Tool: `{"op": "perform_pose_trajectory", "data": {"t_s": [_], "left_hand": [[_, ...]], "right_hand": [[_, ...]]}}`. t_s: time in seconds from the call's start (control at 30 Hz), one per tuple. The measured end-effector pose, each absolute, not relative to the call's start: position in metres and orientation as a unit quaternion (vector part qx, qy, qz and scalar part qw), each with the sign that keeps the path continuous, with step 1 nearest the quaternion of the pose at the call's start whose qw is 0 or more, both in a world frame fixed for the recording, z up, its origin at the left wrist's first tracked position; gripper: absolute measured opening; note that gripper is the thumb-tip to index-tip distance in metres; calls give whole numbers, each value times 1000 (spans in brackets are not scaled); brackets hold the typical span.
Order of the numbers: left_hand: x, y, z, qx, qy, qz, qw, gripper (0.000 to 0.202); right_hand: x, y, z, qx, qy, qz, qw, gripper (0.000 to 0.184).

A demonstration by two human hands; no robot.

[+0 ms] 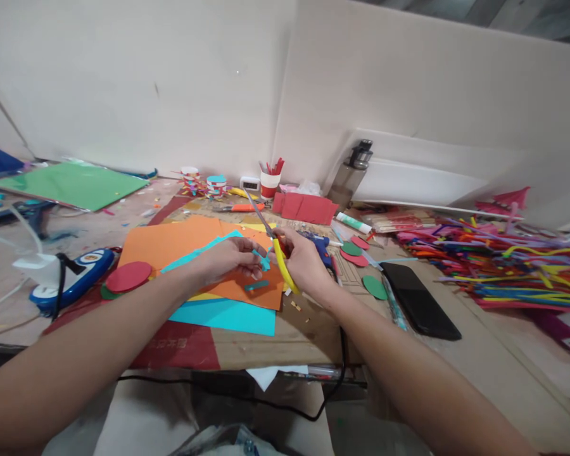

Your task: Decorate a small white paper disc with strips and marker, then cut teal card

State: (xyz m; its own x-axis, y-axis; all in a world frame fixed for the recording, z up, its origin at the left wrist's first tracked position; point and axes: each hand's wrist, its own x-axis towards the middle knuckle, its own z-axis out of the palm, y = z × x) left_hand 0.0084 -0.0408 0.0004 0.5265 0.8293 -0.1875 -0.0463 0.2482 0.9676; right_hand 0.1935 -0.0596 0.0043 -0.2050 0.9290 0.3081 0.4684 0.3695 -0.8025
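Observation:
My left hand (235,258) pinches a small cut piece of blue paper (265,261) over the stacked sheets. Wrapped in my right hand (304,259) is a pair of scissors (285,266) with yellow handles, its blades pointing up and away. The blue piece sits close to the scissors, between both hands. Beneath them lie orange paper (171,237) and bright blue paper (228,316). A narrow blue strip (257,286) rests on the orange sheet. The tips of my right fingers are partly hidden by the scissors.
Red and green paper circles (128,277) lie at the left, near a blue-and-white power strip (76,278). A black phone (420,301) and many pipe cleaners (513,259) are on the right. Behind stand a cup of red sticks (270,183), a glue stick (354,222) and a dark bottle (350,177).

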Motion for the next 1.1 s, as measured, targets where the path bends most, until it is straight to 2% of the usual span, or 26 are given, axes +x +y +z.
{"op": "perform_pose_trajectory", "data": {"t_s": [0.23, 0.4, 0.57, 0.9, 1.1], "left_hand": [[5, -40, 5, 537, 432, 280, 668, 23], [3, -37, 0, 567, 434, 306, 630, 25], [3, -39, 5, 579, 452, 293, 613, 24], [1, -49, 9, 679, 468, 185, 535, 16], [-6, -41, 16, 649, 483, 234, 540, 19]], "right_hand": [[203, -58, 15, -479, -627, 397, 468, 42], [212, -62, 21, -491, -580, 439, 479, 44], [212, -62, 20, -493, -576, 444, 478, 44], [211, -63, 21, -494, -571, 449, 478, 45], [211, -64, 23, -498, -586, 432, 472, 39]]}}
